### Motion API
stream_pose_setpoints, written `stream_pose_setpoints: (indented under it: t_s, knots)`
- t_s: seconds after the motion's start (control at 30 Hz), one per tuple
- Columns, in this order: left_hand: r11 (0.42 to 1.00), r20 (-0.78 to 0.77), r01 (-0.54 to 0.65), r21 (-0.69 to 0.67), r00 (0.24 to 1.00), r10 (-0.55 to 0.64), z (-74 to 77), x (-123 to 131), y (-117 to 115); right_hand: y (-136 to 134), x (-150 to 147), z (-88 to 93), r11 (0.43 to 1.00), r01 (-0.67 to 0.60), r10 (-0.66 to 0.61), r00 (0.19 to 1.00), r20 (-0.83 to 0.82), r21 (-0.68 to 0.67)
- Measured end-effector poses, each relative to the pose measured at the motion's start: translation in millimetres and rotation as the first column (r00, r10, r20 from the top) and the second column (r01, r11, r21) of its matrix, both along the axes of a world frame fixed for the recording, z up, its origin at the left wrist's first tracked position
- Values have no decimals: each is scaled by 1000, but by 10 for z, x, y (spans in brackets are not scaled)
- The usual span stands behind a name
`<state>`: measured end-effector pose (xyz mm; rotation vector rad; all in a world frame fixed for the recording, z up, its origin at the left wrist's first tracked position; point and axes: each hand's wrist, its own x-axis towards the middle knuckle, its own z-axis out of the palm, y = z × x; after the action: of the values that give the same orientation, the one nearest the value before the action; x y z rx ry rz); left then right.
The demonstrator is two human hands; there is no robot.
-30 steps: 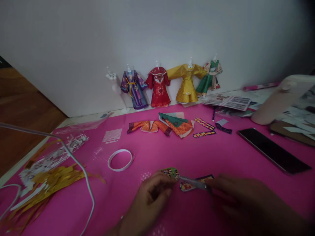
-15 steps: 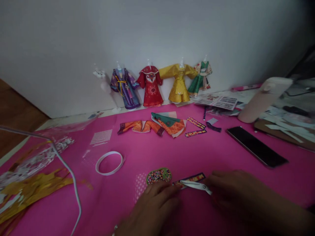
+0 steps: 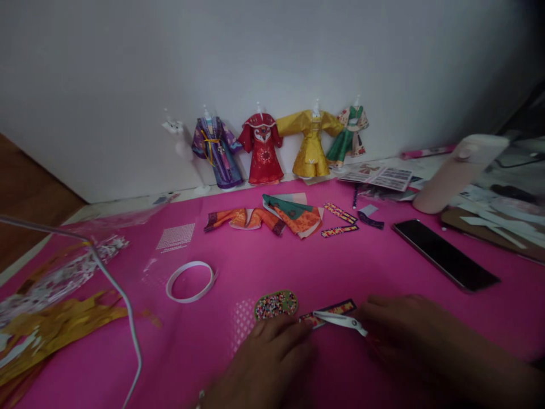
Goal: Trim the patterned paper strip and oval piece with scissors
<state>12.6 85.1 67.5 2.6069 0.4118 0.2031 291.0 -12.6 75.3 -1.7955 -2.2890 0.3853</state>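
A narrow patterned fabric strip (image 3: 343,307), dark-edged with yellow and red, lies on the pink table cover. My left hand (image 3: 272,355) is closed at the strip's left end, its fingertips pressed to the strip. In my right hand (image 3: 402,326) are scissors (image 3: 340,319), my fingers wrapped round the handles, which are mostly hidden. The blades point left and lie over the strip, close to my left fingertips; whether they are cutting I cannot tell. Just beyond my left hand sits an oval green piece (image 3: 276,305) covered with colourful beads.
Orange doll garments (image 3: 244,218), two more strips (image 3: 339,232) and a phone (image 3: 445,254) lie farther back. A white tape ring (image 3: 168,284) and a cable (image 3: 123,295) are left. Several dressed doll stands line the wall, near a pink bottle (image 3: 457,173).
Both hands, the scissors and the strip keep nearly the same places. The whole view has shifted very slightly.
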Motion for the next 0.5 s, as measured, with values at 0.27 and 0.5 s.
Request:
stream_pose_setpoints:
  t_s: [0.27, 0.5]
  knots:
    - [999, 16, -22, -40, 1000, 22, -18, -2, 2, 33, 8, 19, 996, -9, 10, 1000, 8, -93]
    - [1000, -17, 6, 11, 1000, -6, 10, 2, 6, 12, 14, -7, 997, -18, 19, 1000, 6, -77]
